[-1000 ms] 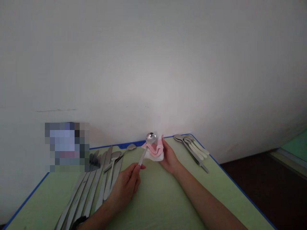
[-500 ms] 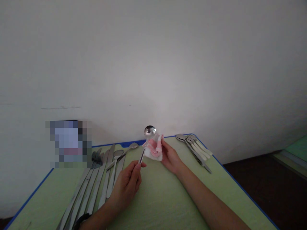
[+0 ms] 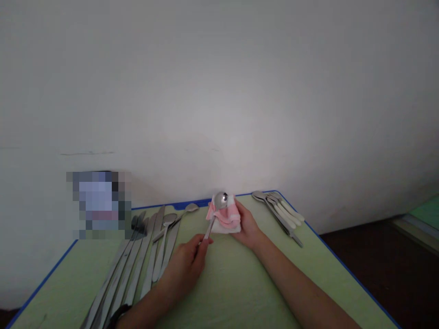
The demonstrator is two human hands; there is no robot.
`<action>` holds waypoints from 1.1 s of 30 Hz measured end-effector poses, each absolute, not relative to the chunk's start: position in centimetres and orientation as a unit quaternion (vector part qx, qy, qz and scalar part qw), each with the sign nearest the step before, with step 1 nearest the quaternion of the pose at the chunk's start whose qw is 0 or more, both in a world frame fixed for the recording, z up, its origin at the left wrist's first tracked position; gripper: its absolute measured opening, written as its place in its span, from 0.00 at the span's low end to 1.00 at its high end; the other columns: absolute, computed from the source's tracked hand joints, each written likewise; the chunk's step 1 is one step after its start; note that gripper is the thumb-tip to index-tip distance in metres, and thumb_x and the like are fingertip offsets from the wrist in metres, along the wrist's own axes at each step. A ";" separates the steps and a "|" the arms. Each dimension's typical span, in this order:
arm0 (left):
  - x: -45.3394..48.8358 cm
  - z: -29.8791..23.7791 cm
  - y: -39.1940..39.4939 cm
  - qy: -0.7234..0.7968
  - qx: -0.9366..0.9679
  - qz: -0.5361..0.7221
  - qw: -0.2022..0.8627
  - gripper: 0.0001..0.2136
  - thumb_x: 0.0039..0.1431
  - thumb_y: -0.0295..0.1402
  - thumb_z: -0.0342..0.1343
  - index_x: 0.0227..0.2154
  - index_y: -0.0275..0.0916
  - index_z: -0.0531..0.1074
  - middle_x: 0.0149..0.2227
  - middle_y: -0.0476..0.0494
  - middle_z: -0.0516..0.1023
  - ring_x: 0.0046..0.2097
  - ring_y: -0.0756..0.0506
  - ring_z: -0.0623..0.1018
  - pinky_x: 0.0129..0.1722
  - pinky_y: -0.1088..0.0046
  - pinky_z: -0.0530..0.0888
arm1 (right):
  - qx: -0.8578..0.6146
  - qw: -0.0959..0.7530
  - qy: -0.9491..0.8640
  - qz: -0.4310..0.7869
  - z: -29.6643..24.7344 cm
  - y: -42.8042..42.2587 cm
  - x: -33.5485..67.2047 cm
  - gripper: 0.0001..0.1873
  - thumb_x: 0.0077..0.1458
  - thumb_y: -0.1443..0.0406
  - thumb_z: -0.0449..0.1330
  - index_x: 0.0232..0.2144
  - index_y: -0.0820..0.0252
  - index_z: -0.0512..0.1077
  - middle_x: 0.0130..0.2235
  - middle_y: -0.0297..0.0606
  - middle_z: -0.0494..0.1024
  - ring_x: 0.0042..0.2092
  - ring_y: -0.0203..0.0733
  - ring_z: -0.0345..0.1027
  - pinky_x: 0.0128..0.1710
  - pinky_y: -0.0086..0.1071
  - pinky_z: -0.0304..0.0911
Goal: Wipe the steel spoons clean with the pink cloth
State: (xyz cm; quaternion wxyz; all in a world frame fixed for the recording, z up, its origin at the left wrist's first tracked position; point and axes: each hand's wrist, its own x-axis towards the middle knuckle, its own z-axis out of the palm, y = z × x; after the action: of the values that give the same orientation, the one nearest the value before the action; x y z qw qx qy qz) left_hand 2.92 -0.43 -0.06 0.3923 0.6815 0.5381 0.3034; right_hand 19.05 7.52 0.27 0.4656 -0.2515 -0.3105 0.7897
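My left hand (image 3: 192, 260) is closed around the handle of a shiny metal spoon (image 3: 221, 201), its bowl pointing away from me. The bowl lies over a folded pink and white cloth (image 3: 228, 219). My right hand (image 3: 247, 227) holds that cloth from the right, with most of its fingers hidden behind it. Left of my left hand, several long knives (image 3: 132, 265) lie side by side, along with a spoon (image 3: 169, 220) and a smaller spoon (image 3: 192, 208) resting across its neighbours.
Several spoons (image 3: 259, 196) and white-handled forks (image 3: 286, 211) lie in a group at the right back of the green, blue-edged table (image 3: 247, 292). A blurred-out upright object (image 3: 98, 201) stands at the left back. The wall (image 3: 219, 91) rises directly behind.
The spoon's bowl has come down and slightly right, from above the cloth onto it. The cloth now sits more spread beneath the bowl. My left hand has shifted slightly right.
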 end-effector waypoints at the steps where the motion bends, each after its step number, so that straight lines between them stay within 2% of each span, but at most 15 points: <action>1: 3.0 0.0 -0.5 0.541 0.693 0.293 0.374 0.18 0.61 0.41 0.40 0.38 0.35 0.70 0.16 0.53 0.65 0.18 0.49 0.66 0.20 0.77 0.58 | -0.254 0.463 -0.315 0.789 0.1 7.5 19.1 0.21 0.51 0.51 0.54 0.36 0.63 0.72 0.34 0.41 0.78 0.38 0.42 0.71 0.40 0.36 0.64; 3: 3.1 0.2 -0.5 0.546 0.714 0.270 0.343 0.15 0.61 0.38 0.41 0.37 0.37 0.70 0.20 0.49 0.71 0.22 0.47 0.71 0.23 0.76 0.60 | -0.262 0.467 -0.325 0.780 -0.2 7.4 19.2 0.19 0.50 0.54 0.58 0.36 0.64 0.72 0.32 0.40 0.78 0.35 0.40 0.71 0.39 0.33 0.64; 5: 3.1 0.2 -0.6 0.546 0.726 0.256 0.330 0.13 0.60 0.37 0.42 0.36 0.37 0.70 0.20 0.48 0.72 0.22 0.46 0.72 0.24 0.75 0.61 | -0.271 0.474 -0.332 0.769 -0.4 7.2 19.3 0.17 0.48 0.57 0.60 0.35 0.65 0.72 0.30 0.39 0.78 0.32 0.37 0.71 0.36 0.31 0.64; 8: 3.1 0.0 -0.6 0.538 0.709 0.291 0.349 0.15 0.60 0.39 0.42 0.37 0.37 0.70 0.16 0.53 0.65 0.18 0.49 0.67 0.20 0.76 0.58 | -0.270 0.473 -0.336 0.769 -0.6 7.1 19.3 0.16 0.48 0.58 0.61 0.35 0.65 0.72 0.30 0.39 0.78 0.31 0.37 0.71 0.36 0.31 0.64; 11: 3.0 0.0 -0.7 0.529 0.650 0.351 0.418 0.20 0.61 0.46 0.38 0.39 0.36 0.67 0.13 0.59 0.55 0.14 0.52 0.58 0.15 0.79 0.54 | -0.247 0.482 -0.321 0.777 -0.6 7.2 19.2 0.16 0.50 0.58 0.60 0.38 0.64 0.71 0.33 0.39 0.78 0.35 0.39 0.71 0.39 0.33 0.64; 14: 3.0 0.2 -0.9 0.506 0.616 0.379 0.470 0.22 0.61 0.49 0.38 0.42 0.34 0.64 0.12 0.61 0.53 0.13 0.54 0.54 0.12 0.81 0.52 | -0.224 0.515 -0.291 0.775 -0.8 7.5 19.0 0.14 0.52 0.59 0.59 0.40 0.59 0.70 0.36 0.36 0.78 0.38 0.37 0.71 0.42 0.33 0.63; 18: 3.0 0.3 -1.1 0.485 0.619 0.374 0.492 0.22 0.61 0.49 0.39 0.43 0.34 0.64 0.11 0.62 0.53 0.13 0.54 0.54 0.12 0.82 0.51 | -0.216 0.526 -0.267 0.779 -1.0 7.6 19.1 0.11 0.54 0.59 0.56 0.38 0.57 0.70 0.36 0.33 0.77 0.37 0.35 0.70 0.44 0.31 0.62; 33: 2.9 0.2 -1.0 0.486 0.633 0.379 0.470 0.21 0.62 0.48 0.38 0.42 0.34 0.64 0.11 0.62 0.53 0.13 0.54 0.55 0.12 0.81 0.51 | -0.174 0.487 -0.246 0.820 0.5 6.9 19.5 0.14 0.56 0.60 0.48 0.37 0.58 0.69 0.36 0.38 0.78 0.40 0.42 0.71 0.45 0.41 0.62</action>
State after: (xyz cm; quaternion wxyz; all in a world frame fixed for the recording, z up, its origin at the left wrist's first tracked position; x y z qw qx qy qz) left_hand 2.93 -0.97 0.16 0.4695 0.6327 0.4856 0.3787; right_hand 19.51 6.94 0.53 0.4867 -0.1742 -0.2459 0.8200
